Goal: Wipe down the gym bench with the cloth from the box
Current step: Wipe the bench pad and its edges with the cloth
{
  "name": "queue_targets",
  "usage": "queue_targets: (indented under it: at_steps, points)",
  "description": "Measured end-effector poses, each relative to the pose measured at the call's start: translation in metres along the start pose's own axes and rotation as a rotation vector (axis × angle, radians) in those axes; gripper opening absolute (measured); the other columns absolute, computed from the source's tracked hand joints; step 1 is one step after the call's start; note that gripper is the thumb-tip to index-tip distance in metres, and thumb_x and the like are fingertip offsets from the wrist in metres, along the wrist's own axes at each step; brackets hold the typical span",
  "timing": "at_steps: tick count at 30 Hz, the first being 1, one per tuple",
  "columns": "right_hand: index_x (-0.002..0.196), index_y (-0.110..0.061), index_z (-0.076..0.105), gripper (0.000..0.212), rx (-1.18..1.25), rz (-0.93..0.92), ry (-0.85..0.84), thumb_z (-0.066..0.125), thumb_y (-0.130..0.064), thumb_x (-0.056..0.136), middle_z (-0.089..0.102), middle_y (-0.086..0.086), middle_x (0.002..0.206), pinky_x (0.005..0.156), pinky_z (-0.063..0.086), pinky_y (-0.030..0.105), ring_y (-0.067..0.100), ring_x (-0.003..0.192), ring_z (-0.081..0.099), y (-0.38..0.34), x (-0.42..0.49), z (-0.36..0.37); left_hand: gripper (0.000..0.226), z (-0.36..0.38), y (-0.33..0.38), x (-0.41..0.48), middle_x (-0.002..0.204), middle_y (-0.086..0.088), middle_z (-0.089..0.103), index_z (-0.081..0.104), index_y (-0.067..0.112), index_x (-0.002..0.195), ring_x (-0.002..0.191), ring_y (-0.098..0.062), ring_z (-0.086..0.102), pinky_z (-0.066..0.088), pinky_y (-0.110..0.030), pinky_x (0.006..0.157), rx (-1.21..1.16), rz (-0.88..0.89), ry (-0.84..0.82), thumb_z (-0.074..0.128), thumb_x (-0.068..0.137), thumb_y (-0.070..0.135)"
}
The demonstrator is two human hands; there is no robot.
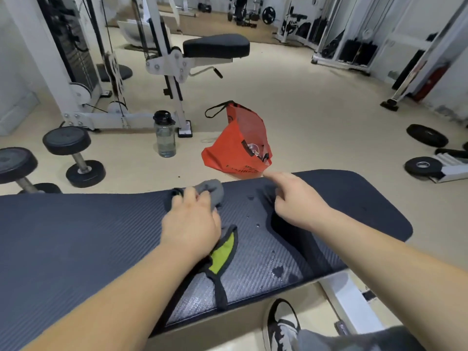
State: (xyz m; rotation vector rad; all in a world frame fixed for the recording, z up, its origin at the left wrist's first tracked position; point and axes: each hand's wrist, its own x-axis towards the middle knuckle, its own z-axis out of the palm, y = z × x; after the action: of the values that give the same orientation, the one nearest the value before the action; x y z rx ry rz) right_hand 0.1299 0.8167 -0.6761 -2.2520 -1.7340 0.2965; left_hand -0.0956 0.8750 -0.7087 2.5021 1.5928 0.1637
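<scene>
The dark padded gym bench (76, 224) runs across the lower half of the head view, its ribbed surface wet with droplets and a small puddle (278, 271). My left hand (190, 224) presses a grey cloth (212, 190) with a yellow-green panel and black trim onto the pad's middle. Grey fabric bunches beyond my fingers, and the trimmed end trails toward the near edge. My right hand (293, 198) hovers over the bench to the right, index finger stretched toward the far edge, other fingers curled, holding nothing.
An open red bag (238, 145) sits on the floor just past the bench, with a water bottle (164, 134) to its left. Dumbbells (73, 155) lie at far left, weight plates (425, 135) at right. My shoe (281, 325) is below the bench.
</scene>
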Motion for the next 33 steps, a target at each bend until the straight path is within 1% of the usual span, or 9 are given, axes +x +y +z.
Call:
queue_targets:
  at_steps: [2, 9, 15, 21, 24, 27, 29, 31, 33]
  points:
    - [0.154, -0.028, 0.046, 0.066, -0.001, 0.011, 0.006, 0.044, -0.004, 0.091, 0.055, -0.002, 0.149, 0.107, 0.048, 0.043, 0.024, 0.139, 0.047, 0.009, -0.01, -0.005, 0.051, -0.001, 0.015, -0.005, 0.131, -0.01, 0.043, 0.048, 0.015, 0.136, 0.123, -0.034, 0.043, 0.049, -0.045, 0.091, 0.037, -0.032, 0.003, 0.039, 0.099, 0.049]
    - [0.161, -0.026, 0.033, 0.067, 0.096, 0.166, 0.066, 0.046, -0.013, 0.097, 0.042, -0.003, 0.163, 0.115, 0.041, 0.04, 0.021, 0.147, 0.041, 0.064, -0.035, -0.024, 0.077, -0.012, 0.01, -0.019, 0.136, 0.006, 0.034, 0.024, 0.03, 0.157, 0.128, -0.022, 0.039, 0.044, -0.044, 0.106, -0.054, 0.387, -0.269, 0.031, 0.091, 0.069]
    - [0.158, -0.022, 0.038, 0.069, 0.143, 0.101, -0.019, 0.052, -0.017, 0.09, 0.04, -0.003, 0.164, 0.119, 0.037, 0.039, 0.018, 0.15, 0.035, 0.056, -0.021, -0.02, 0.05, 0.003, 0.032, 0.016, 0.137, -0.014, 0.041, 0.048, 0.019, 0.135, 0.125, -0.04, 0.042, 0.045, -0.05, 0.102, -0.039, -0.07, -0.055, 0.038, 0.099, 0.053]
    - [0.145, -0.02, 0.054, 0.057, 0.042, 0.031, -0.217, 0.048, -0.012, 0.089, 0.051, 0.0, 0.148, 0.11, 0.043, 0.044, 0.023, 0.145, 0.038, 0.03, 0.002, -0.008, 0.059, -0.006, 0.045, 0.015, 0.127, 0.005, 0.038, 0.038, 0.038, 0.151, 0.128, -0.022, 0.043, 0.039, -0.036, 0.109, -0.127, 0.278, -0.263, 0.046, 0.096, 0.059]
    - [0.134, -0.019, 0.061, 0.047, -0.026, 0.022, -0.282, 0.044, -0.012, 0.091, 0.051, 0.0, 0.136, 0.1, 0.048, 0.047, 0.024, 0.137, 0.04, 0.028, 0.007, -0.004, 0.053, -0.003, 0.033, 0.052, 0.134, 0.0, 0.041, 0.041, 0.037, 0.149, 0.132, -0.029, 0.042, 0.037, -0.041, 0.112, -0.093, 0.16, -0.214, 0.043, 0.098, 0.055]
    - [0.147, -0.024, 0.052, 0.06, 0.039, 0.005, -0.254, 0.044, -0.008, 0.089, 0.048, -0.001, 0.148, 0.108, 0.045, 0.048, 0.024, 0.143, 0.039, 0.034, 0.004, -0.004, 0.045, 0.005, 0.053, 0.067, 0.139, -0.005, 0.041, 0.05, 0.037, 0.137, 0.132, -0.034, 0.04, 0.039, -0.046, 0.11, -0.126, 0.008, -0.157, 0.043, 0.095, 0.052]
    - [0.155, -0.028, 0.04, 0.073, 0.135, 0.018, -0.175, 0.046, -0.006, 0.086, 0.045, -0.001, 0.157, 0.113, 0.042, 0.047, 0.025, 0.146, 0.039, 0.035, 0.002, -0.008, 0.051, 0.014, 0.069, 0.051, 0.132, 0.002, 0.043, 0.049, 0.044, 0.139, 0.129, -0.027, 0.042, 0.04, -0.043, 0.109, -0.145, 0.151, -0.164, 0.044, 0.09, 0.058]
    - [0.153, -0.029, 0.044, 0.074, 0.178, 0.008, -0.106, 0.047, -0.006, 0.083, 0.049, 0.0, 0.154, 0.111, 0.044, 0.048, 0.024, 0.144, 0.042, 0.034, 0.001, -0.009, 0.059, 0.012, 0.071, 0.03, 0.119, 0.01, 0.042, 0.045, 0.049, 0.143, 0.122, -0.02, 0.047, 0.044, -0.038, 0.105, -0.168, 0.358, -0.198, 0.041, 0.086, 0.064]
    - [0.15, -0.029, 0.049, 0.072, 0.188, -0.013, -0.093, 0.047, -0.006, 0.081, 0.053, -0.002, 0.149, 0.109, 0.046, 0.048, 0.022, 0.141, 0.045, 0.032, 0.001, -0.008, 0.058, 0.009, 0.06, 0.038, 0.114, 0.013, 0.041, 0.046, 0.049, 0.143, 0.119, -0.018, 0.051, 0.045, -0.037, 0.102, -0.156, 0.422, -0.237, 0.041, 0.086, 0.064]
